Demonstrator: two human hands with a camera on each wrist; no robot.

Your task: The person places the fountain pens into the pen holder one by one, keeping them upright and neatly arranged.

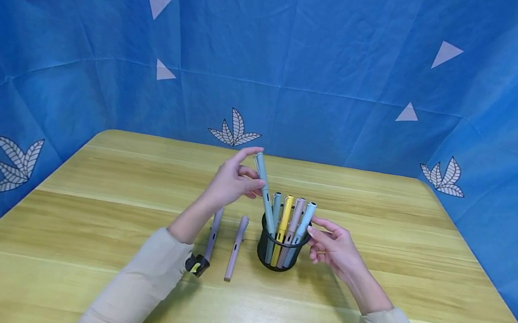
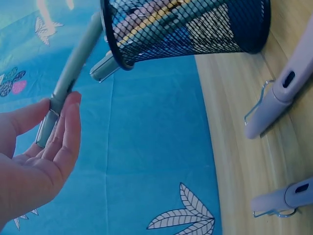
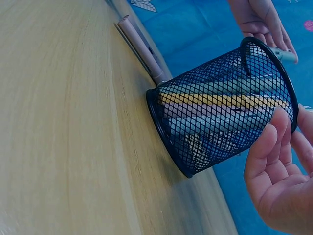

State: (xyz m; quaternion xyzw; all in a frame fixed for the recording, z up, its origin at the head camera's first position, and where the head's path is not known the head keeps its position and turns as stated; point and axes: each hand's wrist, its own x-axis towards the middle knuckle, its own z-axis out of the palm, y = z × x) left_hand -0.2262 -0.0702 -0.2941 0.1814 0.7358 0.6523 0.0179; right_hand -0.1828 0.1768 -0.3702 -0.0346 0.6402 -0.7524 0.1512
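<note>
My left hand (image 1: 237,180) pinches a blue-green capped pen (image 1: 261,170) near its clip. The pen tilts, its lower end at the left side of the mouth of a black mesh pen holder (image 1: 281,260). With thumb and fingers, my right hand (image 1: 338,251) grips the holder's rim on the right. Inside the holder stand a green pen (image 1: 276,202), a yellow pen (image 1: 286,214), a lilac pen (image 1: 296,215) and a light blue pen (image 1: 307,217). Behind the mesh, their lower parts show in the right wrist view.
Two more pale purple pens lie on the wooden table (image 1: 83,226) left of the holder: one pen (image 1: 235,248) in the open, the other pen (image 1: 213,234) partly behind the left forearm. A blue patterned cloth (image 1: 318,120) hangs behind the table.
</note>
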